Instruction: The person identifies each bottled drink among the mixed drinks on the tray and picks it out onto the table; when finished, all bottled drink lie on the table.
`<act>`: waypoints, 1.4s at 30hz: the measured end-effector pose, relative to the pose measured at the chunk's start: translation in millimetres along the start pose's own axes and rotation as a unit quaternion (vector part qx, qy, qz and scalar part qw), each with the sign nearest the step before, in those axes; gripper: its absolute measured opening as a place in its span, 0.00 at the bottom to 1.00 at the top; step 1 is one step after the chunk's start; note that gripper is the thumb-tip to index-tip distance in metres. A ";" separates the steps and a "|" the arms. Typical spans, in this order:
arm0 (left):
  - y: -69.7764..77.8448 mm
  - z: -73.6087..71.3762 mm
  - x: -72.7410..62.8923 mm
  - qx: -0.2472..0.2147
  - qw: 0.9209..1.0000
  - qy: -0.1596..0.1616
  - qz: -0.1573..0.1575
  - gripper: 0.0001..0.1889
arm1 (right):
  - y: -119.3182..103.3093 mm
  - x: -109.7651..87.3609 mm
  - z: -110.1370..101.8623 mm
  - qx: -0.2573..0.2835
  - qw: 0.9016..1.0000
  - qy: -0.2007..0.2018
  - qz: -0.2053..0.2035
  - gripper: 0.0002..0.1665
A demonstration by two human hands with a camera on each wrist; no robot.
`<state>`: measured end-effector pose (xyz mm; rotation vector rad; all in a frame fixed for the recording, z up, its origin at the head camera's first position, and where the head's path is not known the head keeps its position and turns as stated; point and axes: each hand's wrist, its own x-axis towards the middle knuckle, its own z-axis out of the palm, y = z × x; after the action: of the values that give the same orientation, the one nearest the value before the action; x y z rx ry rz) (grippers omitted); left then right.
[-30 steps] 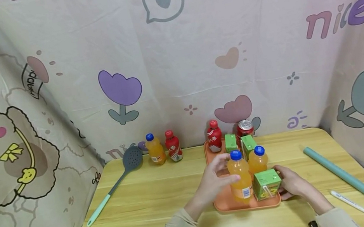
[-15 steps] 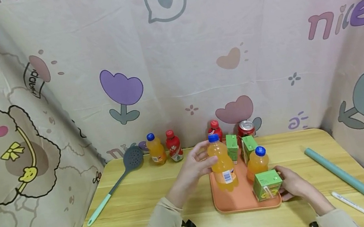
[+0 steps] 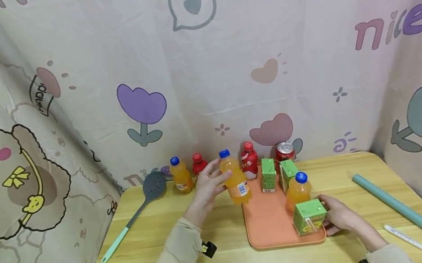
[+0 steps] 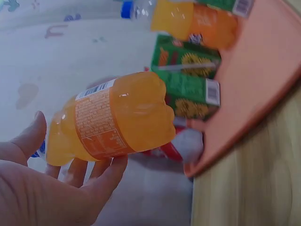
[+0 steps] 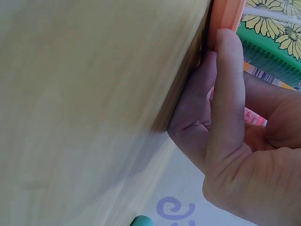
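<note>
My left hand point(image 3: 205, 191) grips an orange soda bottle point(image 3: 234, 178) with a blue cap, raised and tilted over the left edge of the orange tray point(image 3: 268, 229). In the left wrist view, fingers and thumb curl round the bottle point(image 4: 124, 117) near its cap. At the tray's front right corner is my right hand point(image 3: 339, 213), its fingers bent at the rim beside a green drink carton point(image 3: 310, 217). Part of this hand is hidden behind the carton. Another orange soda bottle point(image 3: 299, 192) stands behind the carton, with two more green cartons point(image 3: 268, 176) farther back.
A red bottle point(image 3: 249, 161) and a red can point(image 3: 284, 152) stand at the back. Left of the tray are another orange bottle point(image 3: 181, 176), a partly hidden red bottle point(image 3: 198, 164) and a slotted turner point(image 3: 153, 185). A teal rod point(image 3: 407, 211) and white-handled tool point(image 3: 404, 235) lie right.
My left hand has carried the orange soda bottle up and leftward from the tray's front to above its left edge. The right hand has stayed at the tray's corner.
</note>
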<state>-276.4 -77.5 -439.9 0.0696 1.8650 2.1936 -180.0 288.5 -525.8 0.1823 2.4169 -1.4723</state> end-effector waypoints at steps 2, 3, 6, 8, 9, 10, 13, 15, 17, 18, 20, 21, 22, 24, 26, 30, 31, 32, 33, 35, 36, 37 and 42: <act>-2.1 -3.5 5.5 0.006 1.000 0.010 0.001 0.35 | 1.5 0.1 -0.1 0.000 1.000 0.000 -0.003 0.32; -3.2 -5.1 8.1 0.009 1.000 0.014 0.001 0.35 | 2.1 0.1 -0.1 0.002 1.000 0.002 -0.003 0.32; -7.4 -9.7 15.4 0.022 0.999 0.026 0.000 0.35 | 3.3 -0.3 -0.1 0.005 1.000 0.001 -0.009 0.32; -10.6 -12.6 20.0 0.028 0.999 0.034 0.003 0.35 | 3.1 -1.0 0.1 0.007 1.000 0.001 -0.010 0.32; -12.0 -13.6 22.2 0.031 0.999 0.040 0.005 0.35 | 2.6 -1.3 0.3 0.008 1.000 0.001 -0.010 0.32; -13.5 -14.7 24.9 0.033 0.998 0.047 0.009 0.34 | 2.3 -1.4 0.5 0.007 1.000 0.000 -0.011 0.32; -16.3 -16.1 31.7 0.046 0.996 0.071 0.025 0.33 | 1.3 -2.0 1.3 0.007 1.000 0.004 -0.011 0.32; -18.5 -15.7 35.3 0.065 0.993 0.089 0.042 0.32 | 1.2 -2.0 1.6 0.009 1.000 0.006 -0.010 0.32; -20.5 -14.8 38.2 0.089 0.988 0.106 0.063 0.31 | 1.6 -1.7 1.6 0.008 1.000 0.007 -0.011 0.33; -21.9 -14.1 39.7 0.102 0.985 0.114 0.074 0.31 | 1.9 -1.4 1.6 0.008 1.000 0.007 -0.010 0.33; -23.7 -12.2 41.3 0.117 0.980 0.127 0.097 0.30 | 2.3 -0.6 1.5 0.008 1.000 0.009 -0.008 0.34; -24.3 -11.2 42.0 0.127 0.977 0.133 0.109 0.30 | 2.4 -0.3 1.4 0.006 1.000 0.009 -0.008 0.33; -25.0 -10.3 42.9 0.134 0.974 0.138 0.118 0.30 | 2.5 -0.1 1.4 0.005 1.000 0.010 -0.008 0.33; -27.0 -8.7 43.7 0.155 0.967 0.150 0.138 0.30 | 2.4 -0.1 1.7 0.005 1.000 0.012 -0.008 0.31; -30.1 -7.5 44.8 0.188 0.955 0.162 0.160 0.29 | 2.1 -0.5 2.1 0.008 1.000 0.013 -0.009 0.30; -36.7 -5.0 46.7 0.242 0.933 0.179 0.196 0.28 | 1.4 -1.2 2.9 0.010 1.000 0.011 -0.008 0.28; -38.1 -4.3 47.3 0.249 0.930 0.180 0.203 0.27 | 1.2 -1.3 2.9 0.009 1.000 0.011 -0.008 0.28; -39.2 -3.5 48.0 0.251 0.928 0.181 0.209 0.27 | 1.0 -1.4 2.9 0.008 1.000 0.011 -0.008 0.28; -40.0 -2.8 48.5 0.251 0.927 0.183 0.212 0.28 | 0.8 -1.4 2.8 0.007 1.000 0.012 -0.008 0.28; -41.5 -1.2 49.9 0.252 0.926 0.185 0.213 0.28 | 0.3 -1.5 2.4 0.005 1.000 0.013 -0.007 0.28; -42.4 -0.6 51.0 0.253 0.926 0.187 0.210 0.28 | 0.1 -1.7 2.2 0.004 1.000 0.013 -0.007 0.28; -43.4 -0.5 51.9 0.255 0.925 0.189 0.207 0.28 | -0.1 -1.6 2.2 0.004 1.000 0.014 -0.006 0.28; -48.3 -0.7 57.0 0.257 0.926 0.194 0.198 0.28 | -0.7 -1.1 2.4 0.002 1.000 0.015 -0.001 0.28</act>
<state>-323.6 -58.3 -494.7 0.1266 2.8364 1.9812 -178.6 286.1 -525.9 0.2038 2.4387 -1.4846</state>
